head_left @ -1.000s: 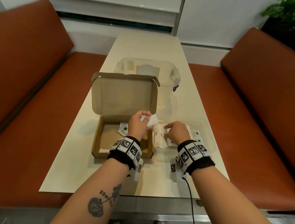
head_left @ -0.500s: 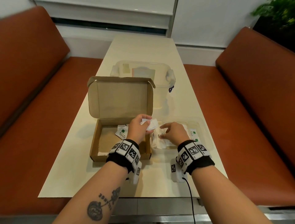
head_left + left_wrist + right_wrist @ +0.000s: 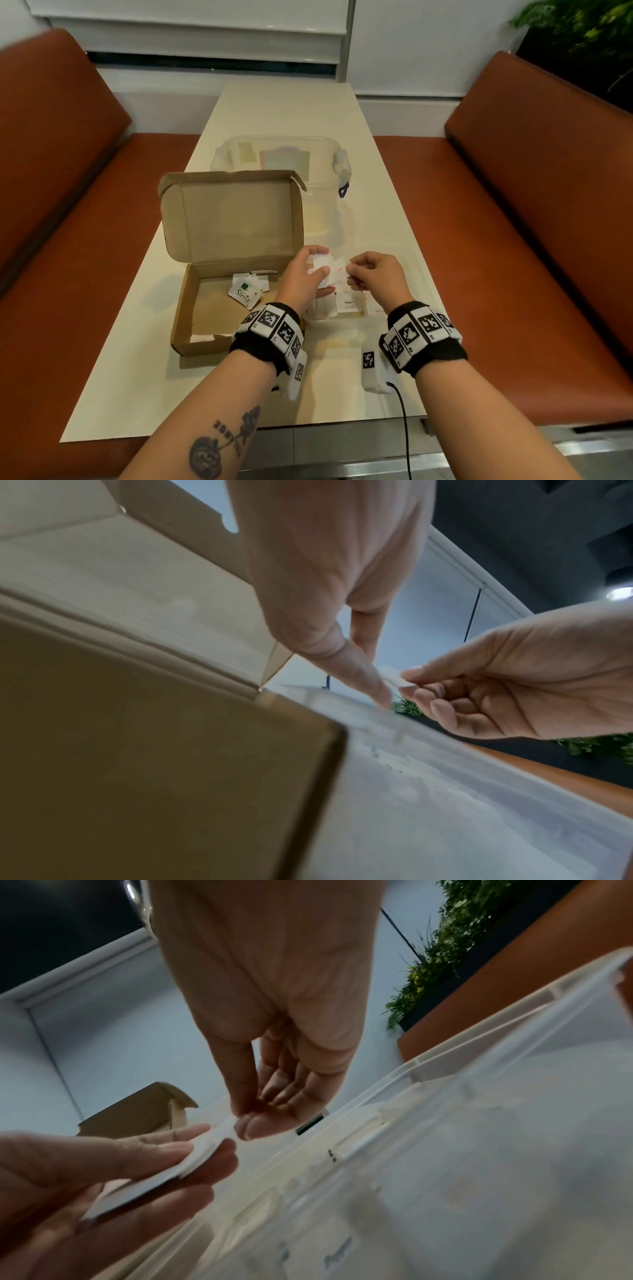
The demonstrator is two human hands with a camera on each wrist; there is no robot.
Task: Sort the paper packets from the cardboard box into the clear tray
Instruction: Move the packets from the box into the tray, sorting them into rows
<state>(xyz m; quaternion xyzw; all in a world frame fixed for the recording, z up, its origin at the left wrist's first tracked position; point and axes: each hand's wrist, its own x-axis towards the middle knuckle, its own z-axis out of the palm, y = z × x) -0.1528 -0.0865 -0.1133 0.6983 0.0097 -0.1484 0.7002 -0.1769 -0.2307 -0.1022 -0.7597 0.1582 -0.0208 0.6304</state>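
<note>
An open cardboard box (image 3: 205,329) lies at the left with Stevia packets (image 3: 244,294) in its far end. Beside it on the right stands the clear tray (image 3: 416,260), with sorted packets (image 3: 348,304) inside. My left hand (image 3: 320,265) holds a small stack of white paper packets (image 3: 320,274) above the tray's left end. My right hand (image 3: 351,270) pinches the edge of one red-printed packet (image 3: 338,274) from that stack. In the right wrist view the stack (image 3: 192,1161) sits between left thumb and fingers, and the right fingertips (image 3: 253,1127) grip its top packet. The tray's right half is hidden by my right hand.
A clear lidded container (image 3: 335,161) stands behind the box's raised lid (image 3: 233,219). Orange benches (image 3: 531,240) flank the narrow cream table (image 3: 284,109). A plant (image 3: 582,31) stands at the far right.
My right hand left the packets in the tray and rose to pinch a packet from the stack in my left hand. The left hand shifted slightly right, over the tray.
</note>
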